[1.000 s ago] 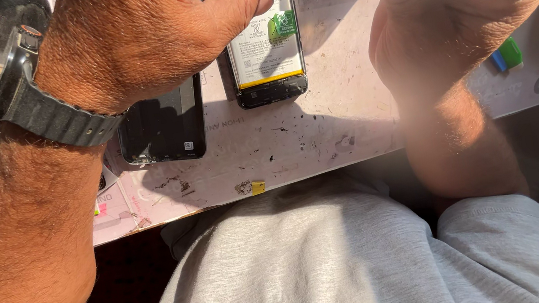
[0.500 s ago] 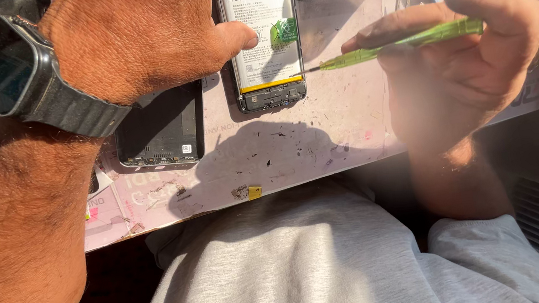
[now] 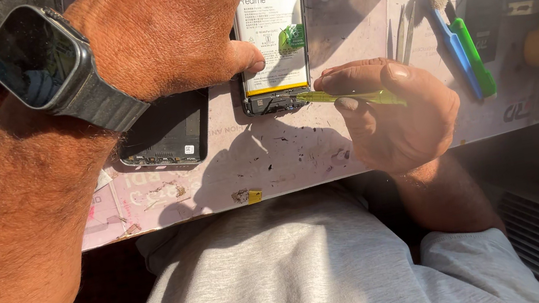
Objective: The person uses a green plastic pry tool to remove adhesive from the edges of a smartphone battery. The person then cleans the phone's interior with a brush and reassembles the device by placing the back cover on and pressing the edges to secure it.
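- The right hand [image 3: 397,117] is clamped on a thin green pry tool [image 3: 351,96], pinched between thumb and forefinger, with the remaining fingers curled under it.
- The tool lies nearly level across the view, its long axis running left to right; its free tip points left and meets the lower right corner of the opened phone [image 3: 272,43].
- The phone therefore lies up and to the left of the right hand, just beside it. Its long axis runs away from the person, roughly at right angles to the tool.
- The left hand [image 3: 171,33] rests flat on the phone's left side, fingers together, the thumb tip touching the edge of the pale battery [image 3: 271,50]. It grips nothing that I can see; it presses rather than holds.
- Both hands touch or nearly touch the phone, the right only through the tool.
- A black smartwatch [image 3: 35,59] sits on the left wrist.
- A detached black back cover [image 3: 169,135] lies just left of the phone, nearer the work mat's [image 3: 298,150] front edge.
- Toward the mat's right edge lie a blue brush [image 3: 451,47], a green tool [image 3: 474,58] and metal tweezers [image 3: 403,36], well apart from the phone.
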